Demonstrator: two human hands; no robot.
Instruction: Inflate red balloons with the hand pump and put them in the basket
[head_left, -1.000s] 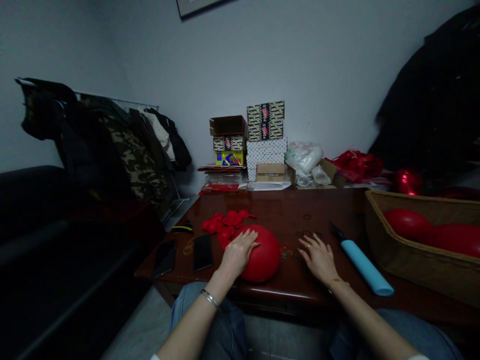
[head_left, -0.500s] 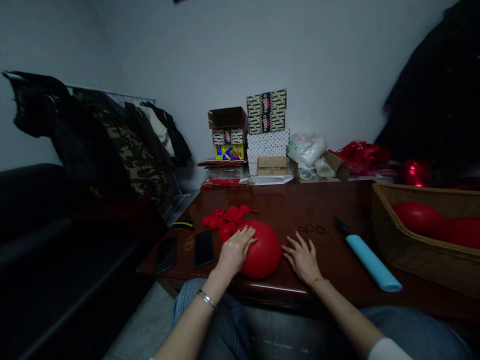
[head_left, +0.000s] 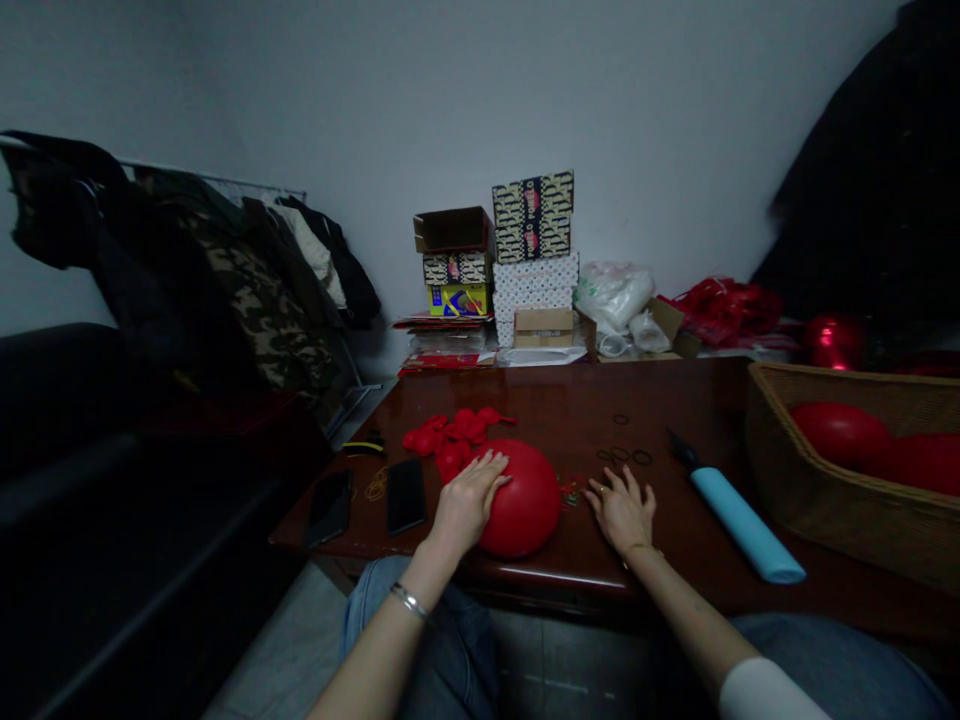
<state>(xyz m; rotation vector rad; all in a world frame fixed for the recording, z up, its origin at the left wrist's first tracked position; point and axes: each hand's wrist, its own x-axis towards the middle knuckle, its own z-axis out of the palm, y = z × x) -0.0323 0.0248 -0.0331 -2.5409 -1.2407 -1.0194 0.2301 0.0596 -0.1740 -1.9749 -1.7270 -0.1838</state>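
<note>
1. The left hand (head_left: 469,500) lies over the near-left side of a red balloon (head_left: 526,510), fingers close together and slightly curved, pressing rather than pinching.
2. That balloon sits just below the frame's centre, on the table (head_left: 555,400), touching it near the front edge.
3. The right hand (head_left: 626,515), right of it, is spread, thumb and fingers apart; I can't tell whether its fingertips touch the wood.
4. From where I stand, the balloon looks feather-light, taut yet springy, apt to roll or skid on that glossy top, and easily popped by a nail.
5. I'd cup it broadly with a flat palm, or take its neck, which I can't make out clearly.
</note>
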